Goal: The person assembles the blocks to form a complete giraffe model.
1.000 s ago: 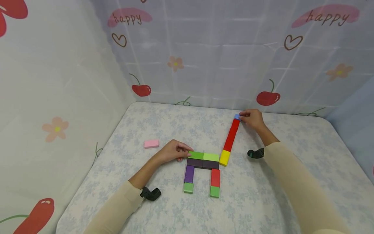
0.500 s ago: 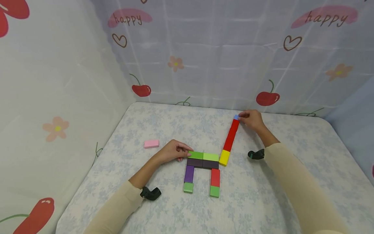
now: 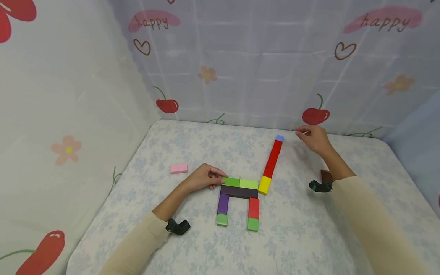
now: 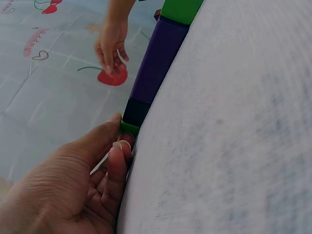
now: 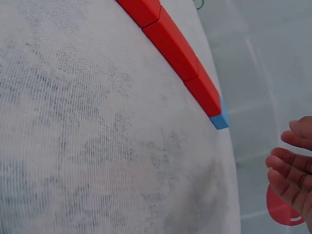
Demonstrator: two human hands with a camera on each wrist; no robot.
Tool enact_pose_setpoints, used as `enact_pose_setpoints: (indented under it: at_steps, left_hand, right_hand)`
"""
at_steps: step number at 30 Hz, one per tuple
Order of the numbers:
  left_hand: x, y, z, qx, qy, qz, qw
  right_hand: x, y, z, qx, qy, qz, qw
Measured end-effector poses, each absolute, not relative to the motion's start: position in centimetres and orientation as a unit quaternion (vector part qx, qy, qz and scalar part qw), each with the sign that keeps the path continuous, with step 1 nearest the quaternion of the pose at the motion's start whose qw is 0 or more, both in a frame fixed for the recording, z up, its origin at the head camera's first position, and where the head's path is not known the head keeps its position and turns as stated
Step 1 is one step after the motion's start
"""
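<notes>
My left hand (image 3: 205, 178) pinches the left end of a green block (image 3: 231, 182) with thumb and fingertips; in the left wrist view that hand (image 4: 83, 180) partly covers the block. A light green block (image 3: 248, 184) lies beside it, above two dark blocks (image 3: 238, 191). Below these stand two legs: a purple block (image 3: 223, 204) and a red block (image 3: 254, 208), each ending in a green piece. From a yellow block (image 3: 264, 185), a slanting row of red blocks (image 3: 273, 159) leads up to a blue block (image 3: 280, 138). My right hand (image 3: 314, 138), fingers loosely bent and holding nothing, hovers right of the blue block.
A pink block (image 3: 178, 168) lies left of my left hand. A brown block (image 3: 326, 176) shows partly behind the right wrist camera (image 3: 321, 186). The patterned curtain (image 3: 240, 76) rises at the table's back edge.
My right hand has let go of the blue block and moved to the right, away from the row. The brown block has come into view. My left hand stays put.
</notes>
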State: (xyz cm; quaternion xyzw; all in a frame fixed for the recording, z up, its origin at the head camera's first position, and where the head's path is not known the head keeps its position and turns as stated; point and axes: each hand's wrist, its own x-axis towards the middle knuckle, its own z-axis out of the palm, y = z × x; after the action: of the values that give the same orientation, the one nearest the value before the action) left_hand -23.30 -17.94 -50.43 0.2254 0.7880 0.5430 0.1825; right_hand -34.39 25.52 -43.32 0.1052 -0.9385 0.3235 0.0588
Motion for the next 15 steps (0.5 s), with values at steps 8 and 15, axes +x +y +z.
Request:
enact_pose_setpoints:
  at_steps: [8, 15]
  left_hand:
    - [-23.3, -17.9, -50.6, 0.222, 0.786, 0.546, 0.186]
    - [-23.3, -18.0, -50.5, 0.221, 0.78, 0.555, 0.189]
  right_hand:
    - [-31.9, 27.3, -42.3, 0.136, -0.941, 0.302, 0.074]
    - [-29.7, 28.0, -42.2, 0.154, -0.949, 0.259, 0.094]
